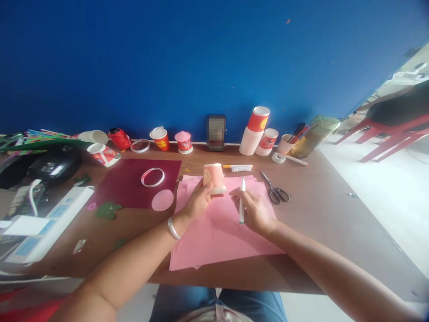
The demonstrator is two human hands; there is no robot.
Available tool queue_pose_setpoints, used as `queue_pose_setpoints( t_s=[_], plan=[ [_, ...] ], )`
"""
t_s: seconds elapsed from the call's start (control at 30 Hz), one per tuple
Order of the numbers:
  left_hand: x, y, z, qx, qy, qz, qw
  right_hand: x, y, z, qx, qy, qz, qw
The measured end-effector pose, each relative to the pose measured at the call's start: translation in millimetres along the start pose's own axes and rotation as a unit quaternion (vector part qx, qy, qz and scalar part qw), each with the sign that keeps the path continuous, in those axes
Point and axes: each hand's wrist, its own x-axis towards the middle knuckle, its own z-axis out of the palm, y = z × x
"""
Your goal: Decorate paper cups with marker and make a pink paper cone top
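My left hand (200,200) is closed around a pink paper cup (218,177) with a pale round pattern, its wide white rim facing down. In my right hand (254,209) is a white marker (241,201), held nearly upright with its tip pointing away from me. Both hands are above a stack of pink paper sheets (221,241). Cup and marker are apart. Behind them lies an orange-and-white marker (238,168). Scissors (277,192) rest right of the stack, and a pink paper disc (162,200) lies to its left.
Along the blue wall stand several paper cups (184,142), a phone (216,133), a pen cup (286,145) and a leaning bottle (313,137). Dark red paper (124,188) holds a white ring (153,177). A power strip (50,226) sits at left; a red stool (395,120) stands right.
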Motion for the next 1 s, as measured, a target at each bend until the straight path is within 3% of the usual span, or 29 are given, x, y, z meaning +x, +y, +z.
queue_pose_setpoints(
  t_s=[0.1,0.27,0.53,0.77,1.0],
  plan=[
    [1,1,0.7,0.006,0.021,-0.014,1.000,-7,-5,10,-0.006,0.004,-0.052,0.999],
    [1,-1,0.3,0.019,0.001,-0.002,1.000,-14,-8,15,0.006,-0.059,-0.104,0.993],
    [-4,1,-1.7,0.019,-0.040,-0.061,0.997,-10,7,6,0.052,-0.002,-0.019,0.998],
    [-4,4,0.5,0.023,0.031,-0.064,0.997,-12,-1,7,0.017,-0.033,-0.135,0.990],
    [-2,5,4.9,0.016,-0.010,-0.082,0.996,-14,0,10,-0.005,-0.035,-0.171,0.985]
  ],
)
